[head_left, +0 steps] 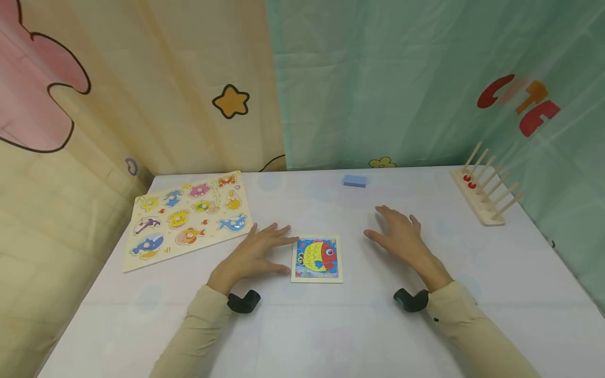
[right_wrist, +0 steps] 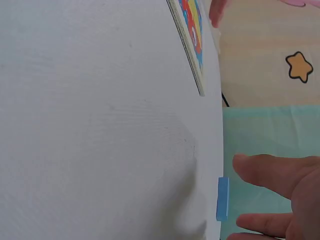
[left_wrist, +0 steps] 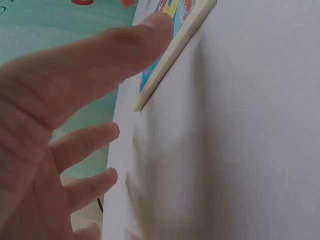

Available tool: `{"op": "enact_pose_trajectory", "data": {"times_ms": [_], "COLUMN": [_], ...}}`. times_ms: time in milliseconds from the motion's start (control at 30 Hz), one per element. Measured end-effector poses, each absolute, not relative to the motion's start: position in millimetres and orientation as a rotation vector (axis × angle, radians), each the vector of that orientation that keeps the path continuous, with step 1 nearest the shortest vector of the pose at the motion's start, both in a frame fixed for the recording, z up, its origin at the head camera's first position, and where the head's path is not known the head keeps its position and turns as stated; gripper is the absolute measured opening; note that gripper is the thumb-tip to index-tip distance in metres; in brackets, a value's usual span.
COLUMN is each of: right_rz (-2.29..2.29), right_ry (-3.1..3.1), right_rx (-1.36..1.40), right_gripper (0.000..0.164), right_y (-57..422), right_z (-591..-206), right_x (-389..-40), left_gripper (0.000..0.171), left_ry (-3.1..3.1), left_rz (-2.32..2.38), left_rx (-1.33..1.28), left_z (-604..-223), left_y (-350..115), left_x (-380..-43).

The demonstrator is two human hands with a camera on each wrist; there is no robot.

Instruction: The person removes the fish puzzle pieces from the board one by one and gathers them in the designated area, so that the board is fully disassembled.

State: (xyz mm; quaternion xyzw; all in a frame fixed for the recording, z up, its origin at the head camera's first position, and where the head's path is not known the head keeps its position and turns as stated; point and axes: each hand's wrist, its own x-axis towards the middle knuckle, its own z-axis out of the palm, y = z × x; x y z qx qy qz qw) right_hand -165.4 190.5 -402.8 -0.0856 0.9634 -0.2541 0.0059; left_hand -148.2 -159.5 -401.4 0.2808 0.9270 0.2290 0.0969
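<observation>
While framing the fish puzzle point(head_left: 316, 259) lying flat on the surface point(head_left: 359, 328), held the left hand point(head_left: 255, 255) spread just by its left edge, the right hand point(head_left: 402, 236) loosely open farther off, gripping nothing, apparently to avoid covering it.

Jigsaw point(head_left: 316, 260) — right of knob puzzle point(head_left: 195, 220)

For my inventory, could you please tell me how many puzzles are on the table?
2: the small fish puzzle by the left hand, the larger animal puzzle farther left.
</observation>
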Motion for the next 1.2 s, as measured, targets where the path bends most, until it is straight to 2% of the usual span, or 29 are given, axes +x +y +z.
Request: {"op": "enact_pose_trajectory", "data": {"times_ms": [200, 400, 767, 933, 1200], "right_rz": [-0.967, -1.014, -0.963, -0.884, -0.669], "right_ry": [2.963, 2.819, 2.612, 2.592, 2.599], "right_rx": [-0.393, -0.494, -0.695, -0.691, -0.771], "right_gripper": [0.052, 0.041, 0.035, 0.026, 0.028], "right_y": [177.8, 147.8, 85.1, 71.0, 57.2], "right_z": [-403.5, -397.8, -396.3, -398.1, -390.9], "right_x": [-169.9, -173.2, -177.8, -179.6, -180.3], "left_gripper": [0.07, 0.069, 0.062, 0.061, 0.06], "left_ry": [2.719, 2.731, 2.739, 2.722, 2.719], "left_rz": [0.654, 0.583, 0.488, 0.478, 0.472], "left_rx": [0.863, 0.909, 0.9, 0.888, 0.865], "left_z": [-404.9, -406.6, -402.9, -401.6, -400.8], "left_y": [-155.0, -151.9, -145.4, -142.0, -141.6], "left_x": [-146.0, -144.6, -143.4, -143.6, -143.5]}}
